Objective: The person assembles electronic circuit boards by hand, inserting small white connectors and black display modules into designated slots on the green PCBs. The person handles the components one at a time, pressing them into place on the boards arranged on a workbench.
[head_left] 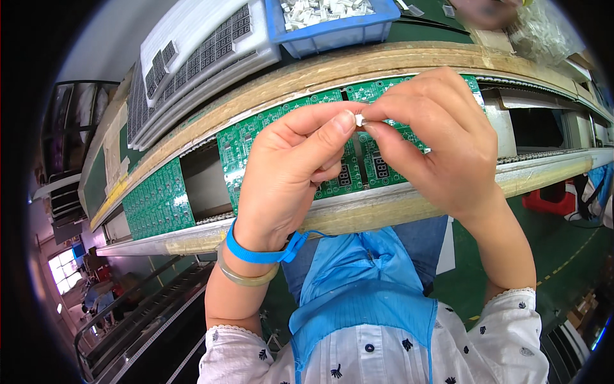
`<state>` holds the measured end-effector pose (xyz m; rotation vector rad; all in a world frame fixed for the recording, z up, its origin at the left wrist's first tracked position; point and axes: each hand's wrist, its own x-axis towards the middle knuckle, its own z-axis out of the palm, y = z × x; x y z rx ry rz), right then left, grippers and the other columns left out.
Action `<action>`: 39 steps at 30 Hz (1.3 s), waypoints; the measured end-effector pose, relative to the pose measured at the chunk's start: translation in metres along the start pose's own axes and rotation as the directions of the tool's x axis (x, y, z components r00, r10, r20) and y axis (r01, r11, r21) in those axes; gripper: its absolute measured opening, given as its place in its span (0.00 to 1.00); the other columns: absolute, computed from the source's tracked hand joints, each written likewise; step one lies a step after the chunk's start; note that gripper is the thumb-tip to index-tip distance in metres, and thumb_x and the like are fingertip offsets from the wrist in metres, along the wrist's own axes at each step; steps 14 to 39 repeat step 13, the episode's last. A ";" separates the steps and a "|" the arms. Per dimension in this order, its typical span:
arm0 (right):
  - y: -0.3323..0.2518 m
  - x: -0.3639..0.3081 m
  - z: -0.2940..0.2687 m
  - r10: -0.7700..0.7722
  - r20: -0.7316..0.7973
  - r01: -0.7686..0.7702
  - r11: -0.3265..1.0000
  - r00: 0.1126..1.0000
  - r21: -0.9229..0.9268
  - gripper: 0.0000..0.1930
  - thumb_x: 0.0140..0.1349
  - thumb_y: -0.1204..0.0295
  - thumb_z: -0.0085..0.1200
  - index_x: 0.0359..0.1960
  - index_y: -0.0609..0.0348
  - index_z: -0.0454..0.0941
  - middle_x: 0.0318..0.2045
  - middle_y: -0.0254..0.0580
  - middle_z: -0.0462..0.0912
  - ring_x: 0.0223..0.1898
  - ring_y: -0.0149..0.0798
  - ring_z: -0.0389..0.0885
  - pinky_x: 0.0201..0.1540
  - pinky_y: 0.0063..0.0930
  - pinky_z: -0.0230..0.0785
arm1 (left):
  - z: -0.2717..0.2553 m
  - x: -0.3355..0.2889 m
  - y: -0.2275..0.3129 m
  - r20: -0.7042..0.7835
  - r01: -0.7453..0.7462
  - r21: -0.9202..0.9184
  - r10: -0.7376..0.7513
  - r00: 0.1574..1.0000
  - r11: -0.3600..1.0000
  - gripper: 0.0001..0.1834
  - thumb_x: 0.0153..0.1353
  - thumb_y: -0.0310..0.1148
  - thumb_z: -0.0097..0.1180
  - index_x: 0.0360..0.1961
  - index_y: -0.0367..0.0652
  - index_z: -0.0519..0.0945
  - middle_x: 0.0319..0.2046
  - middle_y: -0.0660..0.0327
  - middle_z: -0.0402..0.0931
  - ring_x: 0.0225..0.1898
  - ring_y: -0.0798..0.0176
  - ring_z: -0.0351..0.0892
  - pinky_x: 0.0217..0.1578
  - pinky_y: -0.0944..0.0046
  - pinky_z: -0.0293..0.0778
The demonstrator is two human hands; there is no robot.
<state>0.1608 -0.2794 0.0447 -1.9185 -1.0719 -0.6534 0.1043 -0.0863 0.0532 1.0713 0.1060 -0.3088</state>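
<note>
A small white plastic connector (pixel 360 120) is pinched at the fingertips of both hands, above the conveyor. My left hand (pixel 284 160), with a blue strap and a bangle at its wrist, grips it between thumb and forefinger. My right hand (pixel 448 137) pinches it from the other side, also with thumb and forefinger. Beneath the hands lie green circuit boards (pixel 236 153) side by side between the conveyor rails. Black digit displays (pixel 381 166) are fitted on the boards there. My hands cover much of these boards.
Further left on the conveyor is another green board (pixel 157 198). Beyond the wooden rail (pixel 307 80) stand a blue bin (pixel 339 32) of white connectors and stacked white foam sheets (pixel 185 38) with black displays. Clear plastic bags (pixel 547 32) lie at the far right. The front rail (pixel 358 214) runs before me.
</note>
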 end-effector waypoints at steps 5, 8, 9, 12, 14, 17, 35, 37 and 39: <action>-0.001 0.000 0.008 -0.112 -0.076 0.107 0.992 0.991 -0.067 0.15 0.45 0.83 0.68 0.37 0.59 0.83 0.33 0.39 0.84 0.34 0.43 0.79 0.36 0.33 0.71 | -0.001 -0.003 0.000 -0.007 0.025 -0.163 -0.026 1.000 0.986 0.16 0.70 0.33 0.59 0.54 0.37 0.82 0.24 0.74 0.70 0.22 0.80 0.55 0.21 0.75 0.52; 0.000 0.002 0.012 -0.158 -0.116 0.150 0.986 0.981 -0.079 0.17 0.45 0.84 0.68 0.39 0.59 0.82 0.34 0.39 0.84 0.34 0.43 0.79 0.37 0.32 0.72 | -0.003 -0.005 -0.001 0.054 0.024 -0.237 -0.012 0.998 0.971 0.16 0.70 0.32 0.59 0.55 0.37 0.82 0.25 0.74 0.70 0.22 0.80 0.55 0.21 0.76 0.52; 0.000 0.002 0.012 -0.164 -0.121 0.155 0.984 0.979 -0.083 0.17 0.45 0.84 0.68 0.40 0.58 0.82 0.34 0.38 0.84 0.35 0.42 0.79 0.37 0.32 0.72 | -0.004 -0.004 -0.002 0.083 0.024 -0.259 -0.002 0.997 0.966 0.16 0.70 0.32 0.59 0.55 0.37 0.82 0.25 0.74 0.70 0.22 0.80 0.55 0.21 0.76 0.52; -0.004 -0.002 0.011 -0.137 -0.108 0.127 0.988 0.985 -0.089 0.18 0.46 0.84 0.68 0.41 0.58 0.82 0.36 0.39 0.85 0.36 0.42 0.79 0.38 0.32 0.72 | 0.003 -0.004 0.001 0.011 0.075 -0.251 -0.074 0.997 0.965 0.17 0.70 0.33 0.59 0.56 0.36 0.81 0.27 0.73 0.73 0.22 0.79 0.55 0.22 0.76 0.53; -0.004 -0.001 0.012 -0.139 -0.109 0.130 0.988 0.984 -0.086 0.18 0.46 0.84 0.68 0.41 0.58 0.82 0.36 0.39 0.85 0.36 0.42 0.79 0.38 0.32 0.72 | -0.008 -0.003 -0.006 0.156 0.073 -0.301 -0.026 0.987 0.951 0.19 0.69 0.32 0.61 0.58 0.37 0.80 0.32 0.70 0.77 0.22 0.79 0.56 0.22 0.76 0.54; -0.004 -0.001 0.012 -0.139 -0.109 0.130 0.988 0.984 -0.086 0.18 0.46 0.84 0.68 0.41 0.58 0.82 0.36 0.39 0.85 0.36 0.42 0.79 0.38 0.32 0.72 | -0.008 -0.003 -0.006 0.156 0.073 -0.301 -0.026 0.987 0.951 0.19 0.69 0.32 0.61 0.58 0.37 0.80 0.32 0.70 0.77 0.22 0.79 0.56 0.22 0.76 0.54; -0.004 -0.001 0.012 -0.139 -0.109 0.130 0.988 0.984 -0.086 0.18 0.46 0.84 0.68 0.41 0.58 0.82 0.36 0.39 0.85 0.36 0.42 0.79 0.38 0.32 0.72 | -0.008 -0.003 -0.006 0.156 0.073 -0.301 -0.026 0.987 0.951 0.19 0.69 0.32 0.61 0.58 0.37 0.80 0.32 0.70 0.77 0.22 0.79 0.56 0.22 0.76 0.54; -0.004 -0.001 0.012 -0.139 -0.109 0.130 0.988 0.984 -0.086 0.18 0.46 0.84 0.68 0.41 0.58 0.82 0.36 0.39 0.85 0.36 0.42 0.79 0.38 0.32 0.72 | -0.008 -0.003 -0.006 0.156 0.073 -0.301 -0.026 0.987 0.951 0.19 0.69 0.32 0.61 0.58 0.37 0.80 0.32 0.70 0.77 0.22 0.79 0.56 0.22 0.76 0.54; -0.004 -0.001 0.012 -0.139 -0.109 0.130 0.988 0.984 -0.086 0.18 0.46 0.84 0.68 0.41 0.58 0.82 0.36 0.39 0.85 0.36 0.42 0.79 0.38 0.32 0.72 | -0.008 -0.003 -0.006 0.156 0.073 -0.301 -0.026 0.987 0.951 0.19 0.69 0.32 0.61 0.58 0.37 0.80 0.32 0.70 0.77 0.22 0.79 0.56 0.22 0.76 0.54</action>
